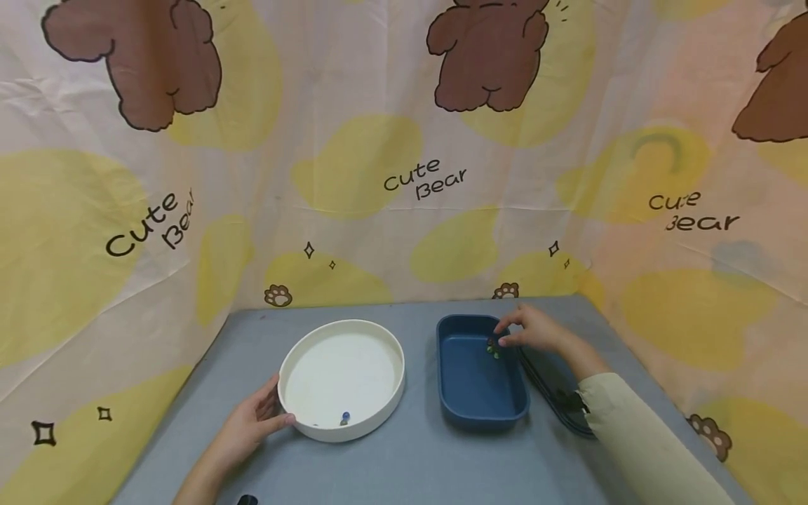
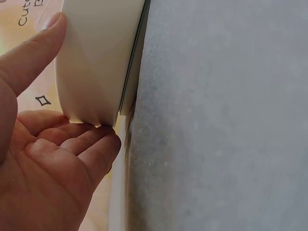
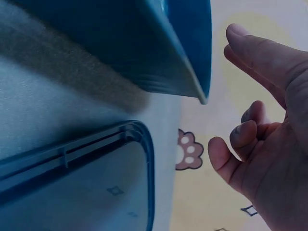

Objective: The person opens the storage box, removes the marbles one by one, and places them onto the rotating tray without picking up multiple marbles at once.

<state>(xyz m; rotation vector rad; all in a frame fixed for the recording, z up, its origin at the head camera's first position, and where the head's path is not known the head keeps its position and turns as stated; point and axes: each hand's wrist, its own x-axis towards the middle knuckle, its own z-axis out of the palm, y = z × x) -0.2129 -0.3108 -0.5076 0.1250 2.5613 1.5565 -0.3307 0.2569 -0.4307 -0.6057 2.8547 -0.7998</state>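
Note:
My left hand (image 1: 255,417) holds the outer wall of a white round tray (image 1: 328,365), its thumb at the rim and fingertips low against the side. Near the tray's front edge lie a blue bead (image 1: 346,416) and a small dark piece beside it. On the right, my right hand (image 1: 533,330) reaches over the right rim of a dark blue rectangular box (image 1: 447,372). Thumb and forefinger stand slightly apart there, with nothing visible between them in the right wrist view (image 3: 260,110). Close under the fingertips lie several small green and dark pieces (image 1: 493,349) inside the box.
A dark-rimmed lid (image 1: 548,393) with a see-through middle lies right of the box, partly under my right forearm. A small black object (image 1: 247,499) shows at the front edge. Behind the grey-blue tabletop (image 1: 416,456) hangs a bear-print cloth (image 1: 353,231).

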